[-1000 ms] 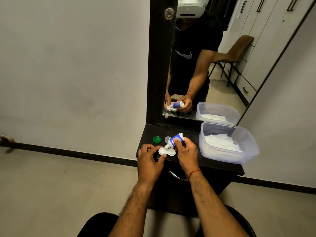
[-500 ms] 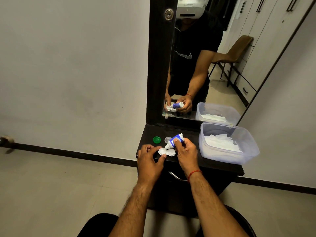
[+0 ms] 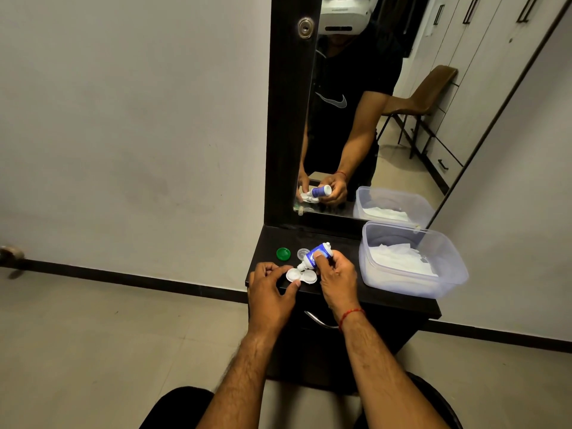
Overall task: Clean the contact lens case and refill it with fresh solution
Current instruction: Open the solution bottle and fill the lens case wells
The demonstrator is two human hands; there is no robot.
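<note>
A white contact lens case [image 3: 301, 276] with two round wells lies open on the black dresser top [image 3: 334, 239]. My left hand [image 3: 269, 289] holds its left edge between thumb and fingers. My right hand [image 3: 335, 278] grips a small blue and white solution bottle [image 3: 315, 255], tipped nozzle-down over the left well. A green cap [image 3: 283, 253] and a clear cap [image 3: 302, 252] lie just behind the case.
A clear plastic tub [image 3: 448, 274] with white tissue inside stands on the right of the dresser top. A mirror [image 3: 387, 103] rises behind, against the wall. A metal drawer handle [image 3: 318, 320] sits below the front edge.
</note>
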